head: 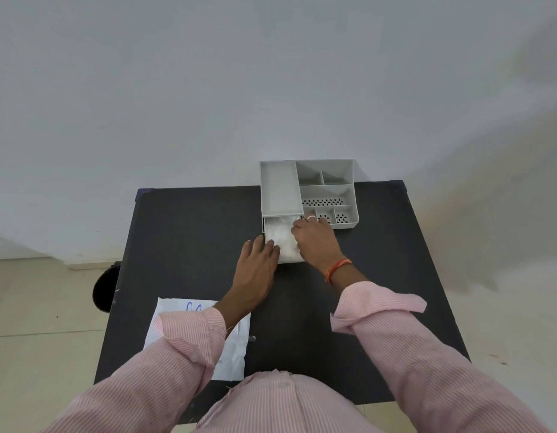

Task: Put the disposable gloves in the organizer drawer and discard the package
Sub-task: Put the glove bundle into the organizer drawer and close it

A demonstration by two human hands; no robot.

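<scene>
A grey plastic organizer (328, 195) stands at the far side of a black table (193, 232). Its drawer (289, 260) is pulled out toward me and holds crumpled clear disposable gloves (282, 235). My left hand (257, 270) rests at the drawer's left front corner, fingertips touching the gloves. My right hand (316, 240) lies over the drawer's right side, fingers pressing on the gloves. The flat white package (236, 348) with blue print lies near the table's front left, partly under my left sleeve.
The organizer's top has several open compartments, some with perforated floors. A dark round object (103, 287) sits on the floor beside the table's left edge. A white wall is behind the table, pale tiles all round.
</scene>
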